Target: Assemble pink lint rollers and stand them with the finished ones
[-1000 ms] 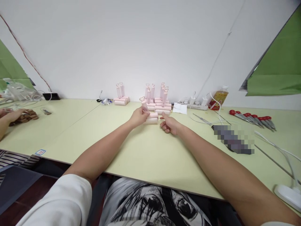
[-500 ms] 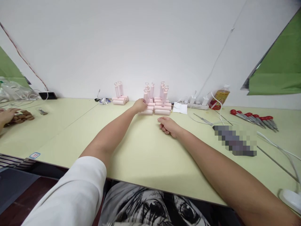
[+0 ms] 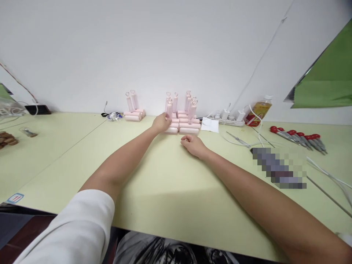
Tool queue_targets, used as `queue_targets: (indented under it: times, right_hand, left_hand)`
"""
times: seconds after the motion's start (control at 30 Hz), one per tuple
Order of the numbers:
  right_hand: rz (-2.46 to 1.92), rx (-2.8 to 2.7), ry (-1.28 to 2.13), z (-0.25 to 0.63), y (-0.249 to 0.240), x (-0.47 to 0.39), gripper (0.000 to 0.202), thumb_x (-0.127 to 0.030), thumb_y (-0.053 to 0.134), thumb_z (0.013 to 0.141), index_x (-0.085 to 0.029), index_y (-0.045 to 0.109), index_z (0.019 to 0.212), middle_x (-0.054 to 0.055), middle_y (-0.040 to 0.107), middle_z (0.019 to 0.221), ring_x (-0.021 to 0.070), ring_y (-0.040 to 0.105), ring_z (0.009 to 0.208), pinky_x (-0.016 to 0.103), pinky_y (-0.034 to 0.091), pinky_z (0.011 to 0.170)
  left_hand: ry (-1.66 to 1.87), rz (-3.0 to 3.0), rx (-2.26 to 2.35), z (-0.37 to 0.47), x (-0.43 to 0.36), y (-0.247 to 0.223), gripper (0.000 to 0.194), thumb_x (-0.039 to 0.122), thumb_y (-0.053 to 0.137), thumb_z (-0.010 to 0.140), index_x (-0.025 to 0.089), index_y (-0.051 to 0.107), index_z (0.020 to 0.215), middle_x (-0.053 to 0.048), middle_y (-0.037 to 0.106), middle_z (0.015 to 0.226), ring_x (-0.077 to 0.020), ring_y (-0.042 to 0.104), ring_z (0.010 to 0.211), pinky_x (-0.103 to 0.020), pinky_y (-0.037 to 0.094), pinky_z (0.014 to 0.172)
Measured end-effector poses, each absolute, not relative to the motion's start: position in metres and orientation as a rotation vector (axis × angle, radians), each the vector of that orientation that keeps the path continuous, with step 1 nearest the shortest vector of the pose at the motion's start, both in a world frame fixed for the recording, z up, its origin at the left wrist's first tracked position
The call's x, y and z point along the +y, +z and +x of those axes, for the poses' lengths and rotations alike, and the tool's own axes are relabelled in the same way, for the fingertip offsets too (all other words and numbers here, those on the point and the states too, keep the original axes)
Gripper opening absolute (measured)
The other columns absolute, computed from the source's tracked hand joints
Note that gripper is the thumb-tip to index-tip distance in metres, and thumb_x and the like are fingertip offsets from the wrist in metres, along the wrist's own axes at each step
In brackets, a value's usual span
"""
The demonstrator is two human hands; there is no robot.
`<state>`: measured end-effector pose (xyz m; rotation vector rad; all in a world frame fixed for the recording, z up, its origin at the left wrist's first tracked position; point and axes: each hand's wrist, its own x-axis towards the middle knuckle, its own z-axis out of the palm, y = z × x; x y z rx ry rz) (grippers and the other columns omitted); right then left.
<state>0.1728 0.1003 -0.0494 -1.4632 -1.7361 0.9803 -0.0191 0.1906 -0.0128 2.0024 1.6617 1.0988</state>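
My left hand (image 3: 161,123) is closed around the lower part of an upright pink tube with a heart-shaped loop on top (image 3: 169,106). That tube stands at the front left of a cluster of stacked pink cylinders (image 3: 189,125), which lie on their sides. More upright pink tubes (image 3: 193,110) with heart loops stand on the stack. Just in front of the cylinders, my right hand (image 3: 194,145) is low over the table, fingers curled together, with nothing visible in them. A smaller pink group (image 3: 133,114), two tubes upright on lying cylinders, is to the left.
Along the wall are a white paper (image 3: 209,125), a power strip with chargers (image 3: 229,121) and a drink bottle (image 3: 257,112). Red-topped tools (image 3: 299,138), tweezers (image 3: 238,139) and a blurred-out object (image 3: 277,167) lie right. Brown pieces (image 3: 7,139) lie far left.
The view has shifted slightly, and the other person's hand at far left has gone out of sight. My left hand stays at the front-left tube; my right hand remains in front of the stack.
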Motion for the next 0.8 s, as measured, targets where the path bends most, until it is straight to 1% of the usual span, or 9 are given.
queue_targets:
  times: [0.13, 0.2, 0.27, 0.33, 0.4, 0.47, 0.53, 0.63, 0.8]
  right_hand:
    - [-1.485, -1.912, 0.781, 0.175, -0.048, 0.118, 0.019, -0.029, 0.061, 0.074, -0.019, 0.064, 0.089, 0.0, 0.061, 0.07, 0.015, 0.053, 0.063, 0.023, 0.036, 0.055]
    - [-1.513, -1.894, 0.785, 0.176, -0.048, 0.121, 0.02, -0.031, 0.058, 0.075, -0.019, 0.064, 0.09, 0.0, 0.061, 0.068, 0.0157, 0.052, 0.062, 0.024, 0.035, 0.054]
    - [-1.503, -1.878, 0.766, 0.175, -0.049, 0.12, 0.02, -0.031, 0.056, 0.076, -0.02, 0.064, 0.089, -0.001, 0.059, 0.065, 0.0159, 0.052, 0.061, 0.025, 0.035, 0.054]
    - [-1.465, -1.887, 0.729, 0.175, -0.051, 0.116, 0.019, -0.03, 0.054, 0.077, -0.02, 0.064, 0.089, -0.002, 0.058, 0.064, 0.0157, 0.051, 0.061, 0.025, 0.036, 0.057]
    - [-1.443, -1.917, 0.692, 0.173, -0.051, 0.112, 0.018, -0.029, 0.052, 0.078, -0.02, 0.064, 0.087, -0.002, 0.058, 0.064, 0.0156, 0.052, 0.062, 0.026, 0.036, 0.059]
    - [-1.431, -1.941, 0.671, 0.172, -0.052, 0.108, 0.017, -0.028, 0.052, 0.078, -0.02, 0.065, 0.086, -0.002, 0.059, 0.064, 0.0155, 0.053, 0.063, 0.026, 0.036, 0.06]
    - [-1.408, -1.948, 0.683, 0.172, -0.052, 0.105, 0.018, -0.028, 0.051, 0.079, -0.02, 0.065, 0.086, -0.002, 0.061, 0.066, 0.0151, 0.054, 0.064, 0.025, 0.037, 0.06]
    - [-1.388, -1.939, 0.746, 0.171, -0.051, 0.103, 0.019, -0.03, 0.05, 0.08, -0.02, 0.065, 0.088, -0.002, 0.062, 0.067, 0.0141, 0.054, 0.063, 0.025, 0.038, 0.059]
    - [-1.405, -1.9, 0.822, 0.171, -0.05, 0.101, 0.018, -0.031, 0.05, 0.081, -0.021, 0.064, 0.088, -0.003, 0.062, 0.068, 0.0131, 0.054, 0.061, 0.024, 0.037, 0.056]
  left_hand:
    - [1.012, 2.021, 1.474, -0.031, 0.181, -0.011, 0.046, 0.04, 0.062, 0.081, 0.02, 0.048, 0.12, 0.002, 0.058, 0.066, -0.0163, 0.054, 0.053, -0.027, 0.038, 0.058]
    - [1.101, 2.115, 1.404, -0.048, 0.181, -0.006, 0.051, 0.044, 0.058, 0.083, 0.023, 0.043, 0.127, 0.002, 0.056, 0.067, -0.0162, 0.055, 0.058, -0.027, 0.04, 0.062]
    - [1.361, 2.16, 1.56, -0.074, 0.19, 0.001, 0.04, 0.041, 0.057, 0.084, 0.022, 0.048, 0.119, -0.001, 0.057, 0.076, -0.0179, 0.057, 0.072, -0.029, 0.042, 0.072]
    - [1.669, 2.025, 1.863, -0.105, 0.207, 0.01, 0.034, 0.035, 0.061, 0.082, 0.02, 0.051, 0.11, -0.007, 0.056, 0.097, -0.0216, 0.056, 0.09, -0.034, 0.042, 0.085]
    - [1.826, 1.767, 2.121, -0.137, 0.228, 0.016, 0.043, 0.03, 0.068, 0.074, 0.017, 0.047, 0.109, -0.013, 0.051, 0.112, -0.0253, 0.051, 0.104, -0.038, 0.039, 0.094]
    - [1.84, 1.469, 2.282, -0.163, 0.249, 0.018, 0.049, 0.032, 0.071, 0.07, 0.014, 0.045, 0.109, -0.015, 0.05, 0.113, -0.0251, 0.052, 0.104, -0.039, 0.041, 0.094]
    - [1.711, 1.324, 2.351, -0.18, 0.266, 0.017, 0.053, 0.036, 0.074, 0.065, 0.015, 0.047, 0.106, -0.012, 0.053, 0.107, -0.0241, 0.055, 0.097, -0.039, 0.044, 0.09]
    - [1.533, 1.3, 2.281, -0.187, 0.283, 0.014, 0.035, 0.04, 0.069, 0.068, 0.018, 0.053, 0.089, -0.004, 0.056, 0.086, -0.0199, 0.057, 0.081, -0.035, 0.049, 0.075]
    - [1.301, 1.398, 2.099, -0.177, 0.293, 0.016, 0.024, 0.037, 0.067, 0.068, 0.016, 0.058, 0.076, 0.001, 0.051, 0.065, -0.0141, 0.052, 0.062, -0.027, 0.045, 0.059]
